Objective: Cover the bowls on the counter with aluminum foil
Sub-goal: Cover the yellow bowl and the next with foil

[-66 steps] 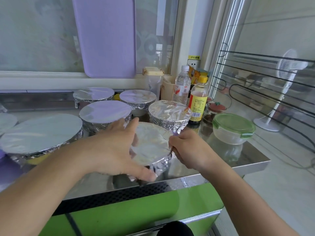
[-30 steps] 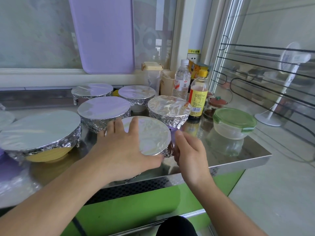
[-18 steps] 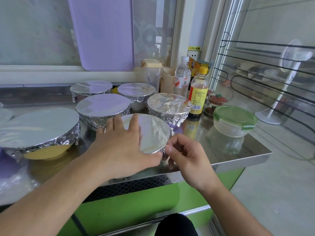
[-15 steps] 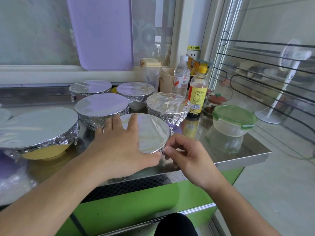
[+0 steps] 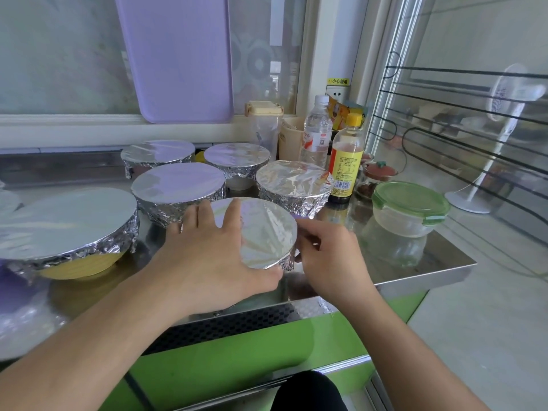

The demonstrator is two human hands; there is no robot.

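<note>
Front bowl, between both hands: left hand still lying flat on foil; right hand, shifted along the rim, crimping foil edge; cover nearing completion.

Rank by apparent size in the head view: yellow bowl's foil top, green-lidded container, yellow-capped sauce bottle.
1. Yellow bowl's foil top, largest, though nearer the camera.
2. Green-lidded container.
3. Yellow-capped sauce bottle, narrowest; taller than the container, so that ranking is unsure.

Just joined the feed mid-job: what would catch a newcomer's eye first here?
Foil-covered bowls crowd the steel counter. Front and centre, the left hand lies flat on the nearest bowl while the right hand pinches foil at its rim. A green-lidded container stands to the right.
</note>
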